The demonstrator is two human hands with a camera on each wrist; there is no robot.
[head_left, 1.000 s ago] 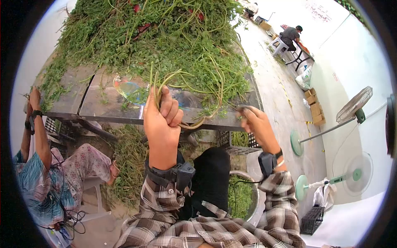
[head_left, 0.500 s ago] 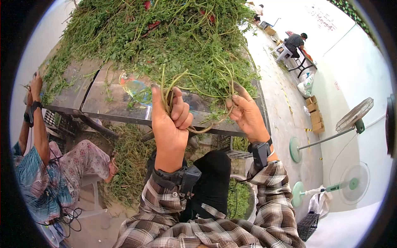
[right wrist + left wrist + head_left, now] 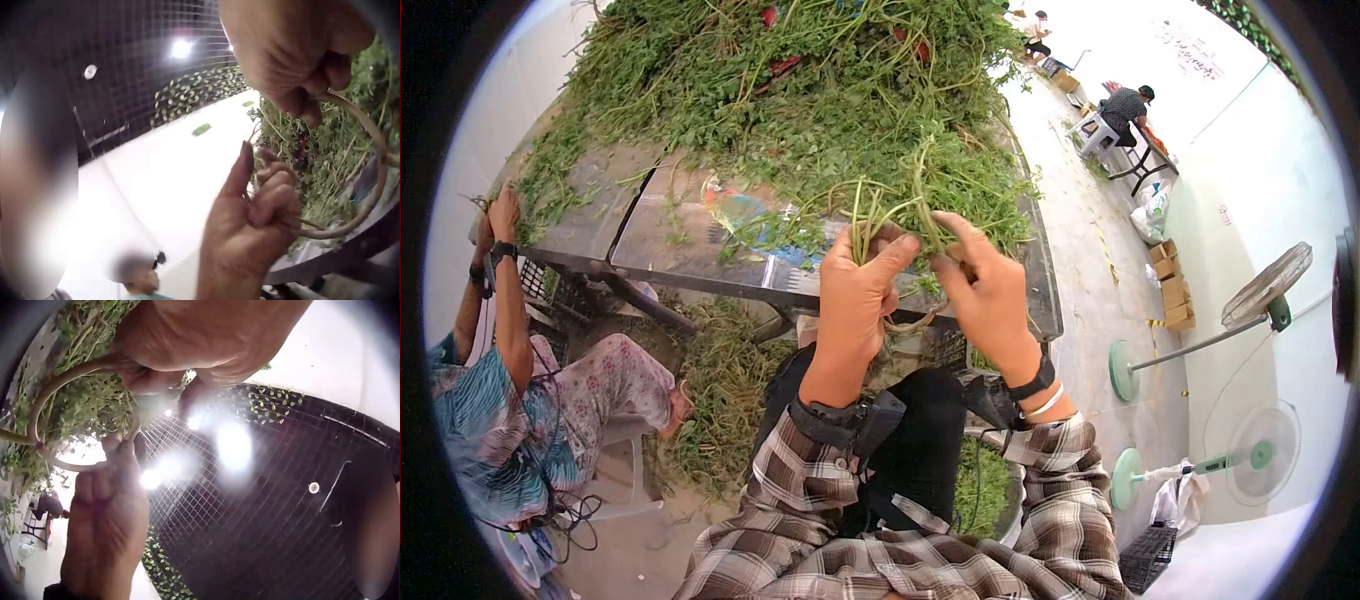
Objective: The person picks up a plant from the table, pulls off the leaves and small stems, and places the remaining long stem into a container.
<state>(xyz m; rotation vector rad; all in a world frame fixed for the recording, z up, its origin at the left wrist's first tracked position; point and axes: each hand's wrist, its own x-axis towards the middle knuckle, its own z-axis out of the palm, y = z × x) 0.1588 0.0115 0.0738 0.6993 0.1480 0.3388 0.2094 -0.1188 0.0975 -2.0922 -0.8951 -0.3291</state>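
Just above the near edge of the table, my left hand (image 3: 858, 290) grips several long green plant stems (image 3: 859, 220) between thumb and fingers. Close by on the right, my right hand (image 3: 992, 300) pinches a leafy part of the same plant with thumb and forefinger. A thick, pale stem (image 3: 376, 162) bends in a loop between the two hands in the right wrist view. Beyond the hands lies a large heap of leafy green plants (image 3: 800, 130), with a few red bits in it.
The dark table (image 3: 690, 235) carries the heap. Below it, more plants (image 3: 725, 390) lie on the floor, and a round tub of greens (image 3: 980, 490) stands by my leg. Another person (image 3: 510, 400) sits at the left. Fans (image 3: 1250, 450) and cardboard boxes (image 3: 1175, 290) are on the right.
My right hand has come in from the right and now pinches the plant close to my left hand. The left hand has moved right with the stems and turned.
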